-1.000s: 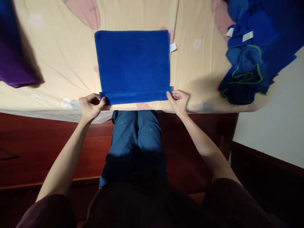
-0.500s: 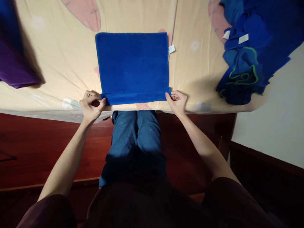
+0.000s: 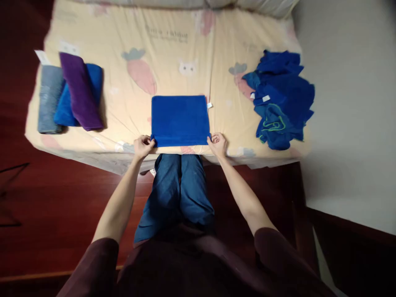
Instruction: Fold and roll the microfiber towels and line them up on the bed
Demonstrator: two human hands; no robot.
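Observation:
A blue towel lies flat on the bed by its front edge, a narrow strip folded over along the side nearest me. My left hand pinches the near left corner of that fold between thumb and fingers. At the near right corner, my right hand grips the fold the same way. A small white tag sticks out from the towel's right side.
Rolled or folded cloths, one grey, one blue and one purple, lie at the left of the bed. A crumpled heap of blue cloths lies on the right, beside a pale wall.
The view has pulled back, so more of the bed and the cloths at the left show. Both hands stay on the folded strip's corners, and the fold looks much the same.

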